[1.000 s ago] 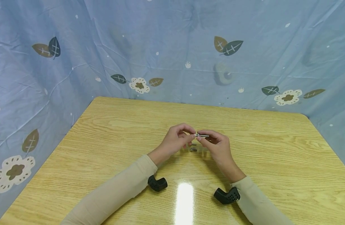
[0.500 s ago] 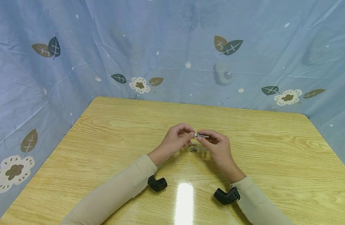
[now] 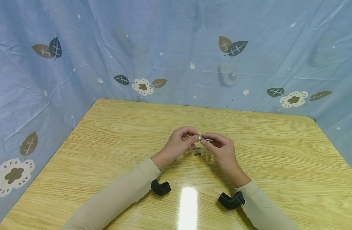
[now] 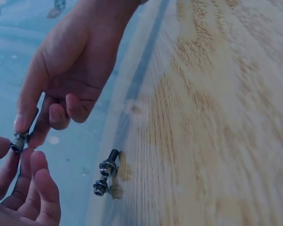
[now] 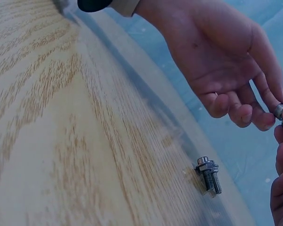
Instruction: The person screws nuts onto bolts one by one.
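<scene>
A slim metal bolt [image 3: 208, 139] is held level over the table between both hands, its shank pointing right in the head view. My left hand [image 3: 177, 142] pinches its round head [image 5: 279, 110] between thumb and fingertips. Thumb and forefinger of my right hand [image 3: 224, 151] pinch the bolt just beside the head, around a nut-like collar [image 4: 21, 137]. The other right fingers are curled loosely. Two more socket-head bolts with nuts or washers on them lie below the hands, a thicker bolt [image 3: 197, 153] nearer me and a thinner bolt [image 3: 197, 148] behind it.
The wood-grain table [image 3: 135, 127] spreads around both hands, with a bright light reflection near its front. A blue patterned curtain [image 3: 176, 64] hangs behind it and on the sides. Black wrist mounts [image 3: 161, 187] jut from both sleeves close over the table.
The held bolt's free end has dipped slightly, and my left thumb has shifted a little on the head. Both arms and the two loose bolts stay in place.
</scene>
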Tool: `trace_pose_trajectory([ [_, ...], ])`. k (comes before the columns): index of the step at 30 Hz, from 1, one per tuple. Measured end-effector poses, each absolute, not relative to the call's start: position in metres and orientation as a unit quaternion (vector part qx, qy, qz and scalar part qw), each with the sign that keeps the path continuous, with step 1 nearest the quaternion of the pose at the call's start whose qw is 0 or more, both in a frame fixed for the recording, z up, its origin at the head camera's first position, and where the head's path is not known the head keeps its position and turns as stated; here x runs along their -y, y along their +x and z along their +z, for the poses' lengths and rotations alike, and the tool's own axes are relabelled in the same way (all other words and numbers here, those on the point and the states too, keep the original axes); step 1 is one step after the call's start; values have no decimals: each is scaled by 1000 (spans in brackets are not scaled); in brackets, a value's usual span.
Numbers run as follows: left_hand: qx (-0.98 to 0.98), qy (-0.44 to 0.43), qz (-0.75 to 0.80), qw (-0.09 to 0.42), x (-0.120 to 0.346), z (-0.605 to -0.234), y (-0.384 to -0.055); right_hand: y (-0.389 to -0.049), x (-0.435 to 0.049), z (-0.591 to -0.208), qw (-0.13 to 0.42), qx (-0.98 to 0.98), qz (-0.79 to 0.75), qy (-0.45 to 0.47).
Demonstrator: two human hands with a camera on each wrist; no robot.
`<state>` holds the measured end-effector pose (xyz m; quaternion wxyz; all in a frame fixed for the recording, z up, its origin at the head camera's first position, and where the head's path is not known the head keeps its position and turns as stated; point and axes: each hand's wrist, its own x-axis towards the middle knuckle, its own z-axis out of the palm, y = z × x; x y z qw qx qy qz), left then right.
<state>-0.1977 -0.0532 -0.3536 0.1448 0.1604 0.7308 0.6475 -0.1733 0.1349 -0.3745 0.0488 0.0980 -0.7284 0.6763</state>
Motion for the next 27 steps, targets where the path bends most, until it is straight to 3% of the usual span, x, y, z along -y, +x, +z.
trace_pose_trajectory([
  [27,-729,163,651,133,52,-351,-200,-176,-134,-370,43,731,675,86],
])
